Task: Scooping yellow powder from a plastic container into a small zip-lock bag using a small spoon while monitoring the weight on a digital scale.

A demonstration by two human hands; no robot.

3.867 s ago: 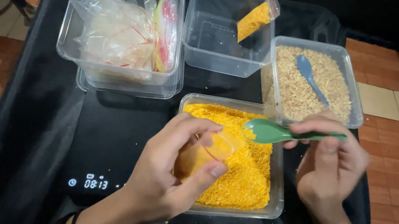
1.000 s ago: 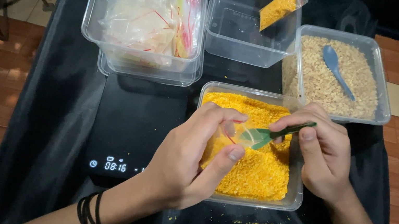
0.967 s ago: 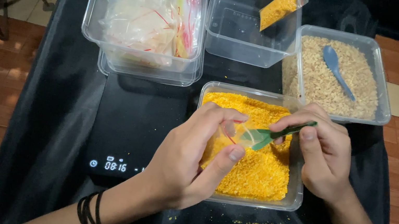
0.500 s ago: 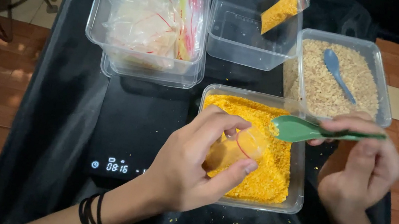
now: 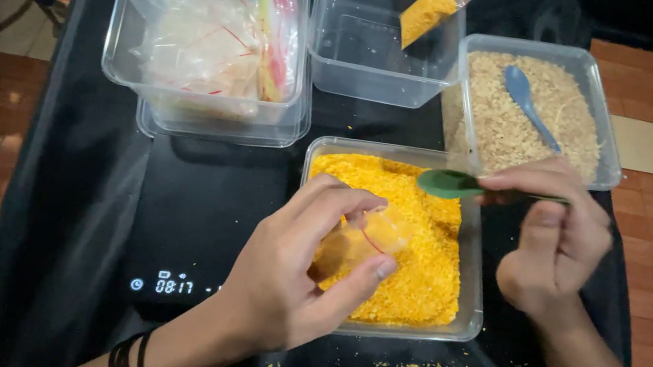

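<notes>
My left hand [image 5: 291, 277] holds a small clear plastic bag [image 5: 361, 240] partly filled with orange grains, over a clear tub of orange grains [image 5: 469, 313]. My right hand [image 5: 555, 239] grips a green spoon [image 5: 451, 183] by its handle, the bowl pointing left above the tub's far right corner, a little away from the bag. The spoon's bowl looks empty.
A black scale [image 5: 192, 215] with a lit display sits left of the tub. Behind stand a tub of empty plastic bags [image 5: 122, 23], a clear tub [image 5: 328, 54] holding one filled bag [image 5: 431, 5], and a tub of pale grains [image 5: 606, 104] with a blue spoon [image 5: 532, 106]. Orange crumbs lie on the black cloth.
The green spoon was at the bag's mouth a second ago; my right hand has since pulled it back to the right and up. My left hand keeps the bag in place.
</notes>
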